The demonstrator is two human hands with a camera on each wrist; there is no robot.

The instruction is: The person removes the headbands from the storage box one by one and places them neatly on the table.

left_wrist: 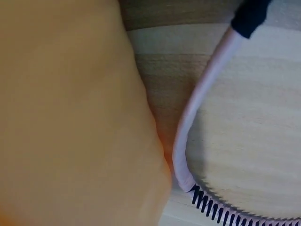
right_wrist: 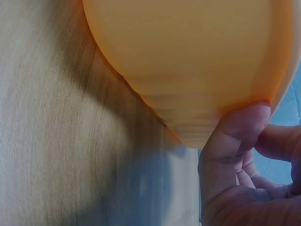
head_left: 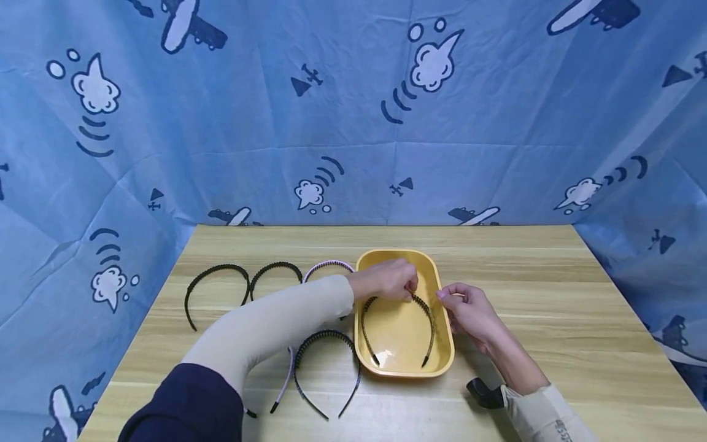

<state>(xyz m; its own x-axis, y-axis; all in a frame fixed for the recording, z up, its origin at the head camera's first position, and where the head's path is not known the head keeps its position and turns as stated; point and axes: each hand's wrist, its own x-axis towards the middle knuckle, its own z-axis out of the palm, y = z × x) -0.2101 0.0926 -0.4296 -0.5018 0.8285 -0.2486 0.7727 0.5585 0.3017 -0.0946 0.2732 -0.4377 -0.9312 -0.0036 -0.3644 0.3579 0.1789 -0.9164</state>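
Note:
A yellow plastic basin sits on the table, with a dark toothed headband inside it, its two ends toward the near wall. My left hand reaches over the left rim and pinches the top of that headband. At the right rim, my right hand pinches the basin's edge between thumb and fingers; the right wrist view shows this hand gripping the basin's rim. The left wrist view shows only the basin's outer wall and a pink headband beside it, without the hand.
Left of the basin lie two black headbands and a lilac one. Nearer me are another dark toothed headband and a lilac band partly covered by my left arm. A blue printed cloth hangs behind the table.

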